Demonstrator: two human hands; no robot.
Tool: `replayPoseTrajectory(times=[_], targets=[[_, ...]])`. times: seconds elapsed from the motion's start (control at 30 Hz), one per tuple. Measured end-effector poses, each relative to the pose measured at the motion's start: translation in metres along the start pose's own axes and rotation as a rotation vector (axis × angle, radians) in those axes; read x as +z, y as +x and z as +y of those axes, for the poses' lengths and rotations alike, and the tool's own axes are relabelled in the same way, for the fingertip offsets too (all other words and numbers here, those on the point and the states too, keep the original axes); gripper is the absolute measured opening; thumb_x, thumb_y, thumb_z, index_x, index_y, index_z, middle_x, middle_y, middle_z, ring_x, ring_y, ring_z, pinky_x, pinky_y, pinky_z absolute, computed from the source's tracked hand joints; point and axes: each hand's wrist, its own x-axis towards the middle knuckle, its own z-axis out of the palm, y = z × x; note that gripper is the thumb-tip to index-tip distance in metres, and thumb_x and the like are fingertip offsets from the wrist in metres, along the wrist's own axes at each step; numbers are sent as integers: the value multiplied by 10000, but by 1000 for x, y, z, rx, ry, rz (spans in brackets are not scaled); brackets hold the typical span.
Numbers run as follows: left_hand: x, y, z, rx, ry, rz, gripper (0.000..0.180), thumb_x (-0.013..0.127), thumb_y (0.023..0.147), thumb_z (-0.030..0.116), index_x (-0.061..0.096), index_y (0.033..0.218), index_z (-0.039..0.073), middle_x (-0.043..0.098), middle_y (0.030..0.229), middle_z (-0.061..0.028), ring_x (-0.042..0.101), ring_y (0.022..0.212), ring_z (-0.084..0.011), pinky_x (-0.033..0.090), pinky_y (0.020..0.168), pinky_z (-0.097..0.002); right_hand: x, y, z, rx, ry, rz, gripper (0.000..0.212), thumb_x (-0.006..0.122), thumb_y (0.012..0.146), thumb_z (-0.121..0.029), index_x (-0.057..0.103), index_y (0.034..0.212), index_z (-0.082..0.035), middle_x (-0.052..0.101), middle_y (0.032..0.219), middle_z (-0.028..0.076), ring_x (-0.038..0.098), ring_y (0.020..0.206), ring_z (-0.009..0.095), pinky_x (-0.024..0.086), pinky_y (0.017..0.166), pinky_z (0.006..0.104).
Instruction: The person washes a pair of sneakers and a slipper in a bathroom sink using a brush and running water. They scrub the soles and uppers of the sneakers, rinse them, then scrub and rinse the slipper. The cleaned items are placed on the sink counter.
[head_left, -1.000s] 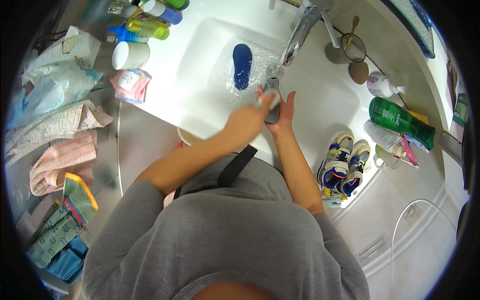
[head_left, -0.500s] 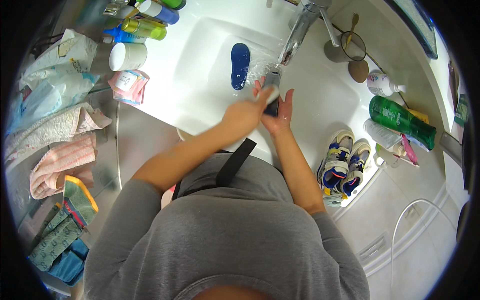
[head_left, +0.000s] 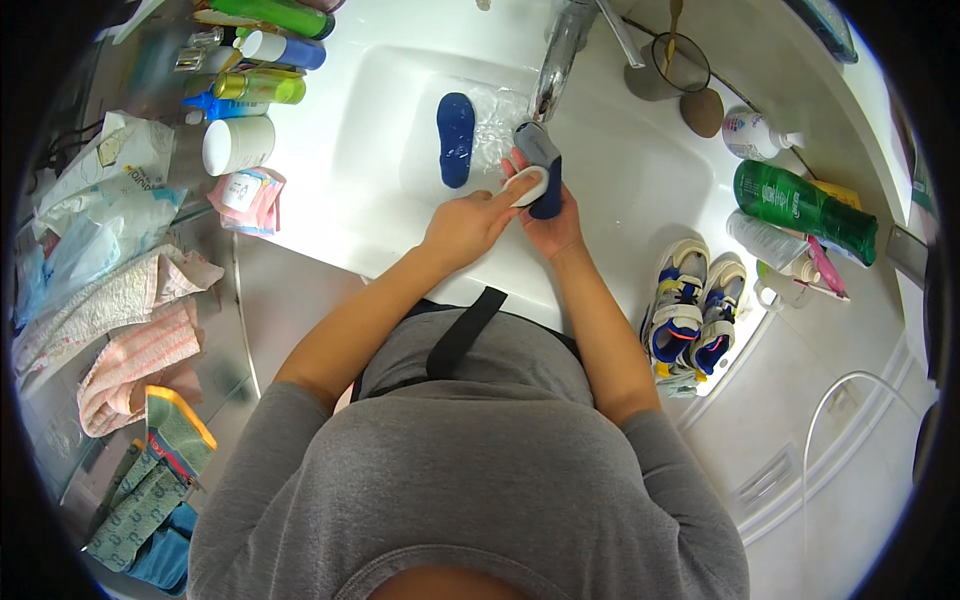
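Observation:
In my right hand (head_left: 553, 230), palm up, lies a grey and dark-blue shoe insole (head_left: 540, 150) with its far end near the faucet tip. My left hand (head_left: 463, 230) is closed around a white oval scrub brush (head_left: 532, 188), held against or just above the insole's near part; its bristles are hidden. A second insole, plain dark blue (head_left: 456, 140), lies in the white sink basin (head_left: 380, 130), left of the rippling water (head_left: 498, 125). The chrome faucet (head_left: 562, 60) reaches over the basin from the far side.
Children's sneakers (head_left: 680, 315) stand on the right rim. Behind them lie a green bottle (head_left: 800, 210), a pump bottle (head_left: 755, 135) and a dark glass cup (head_left: 682, 65). Several bottles and a white jar (head_left: 238, 146) line the left; towels (head_left: 140, 350) hang beyond.
The brush, blurred by motion before, now appears still and slightly nearer me. The insole in my right hand has tilted, its far end leaning left. The whole view has shifted slightly.

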Motion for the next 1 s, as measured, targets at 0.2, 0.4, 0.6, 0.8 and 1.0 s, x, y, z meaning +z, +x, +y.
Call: replayPoseTrajectory(times=[0.2,0.4,0.6,0.8,1.0], targets=[[10,-3,12,109,91,12,566,568,983,323,384,1514,388,545,720,-100,582,581,-314,495,541,-410,-5,-10,-12,-15,-17,279,471,337,1051,-255,434,1444,-15,511,1458,151,509,1326,289,424,1134,430],[1,1,14,76,192,-53,581,606,960,284,412,1492,411,540,720,-92,574,544,-301,492,521,-407,-26,-20,-42,-119,-831,702,487,421,1050,-384,623,1212,29,685,1123,139,665,1027,209,536,902,328],[22,-1,13,170,183,-65,571,622,925,232,474,1440,432,529,732,-92,595,557,-292,497,512,-410,-46,-11,-56,-314,-1611,626,339,698,876,-170,652,1141,36,709,1039,108,678,940,193,532,831,326],[-16,-23,4,329,89,-82,502,622,942,232,538,1397,427,513,734,-68,552,549,-252,486,520,-380,-44,-11,-77,-541,-1567,672,377,694,813,-30,633,1184,-1,683,1071,142,652,995,243,512,872,350],[-18,-65,-53,119,-68,97,489,609,972,220,526,1447,300,625,868,-79,595,658,-246,504,608,-348,26,-11,-48,-1198,-2122,545,509,734,759,-50,538,1228,-52,596,1176,137,527,1144,362,405,1007,449]])
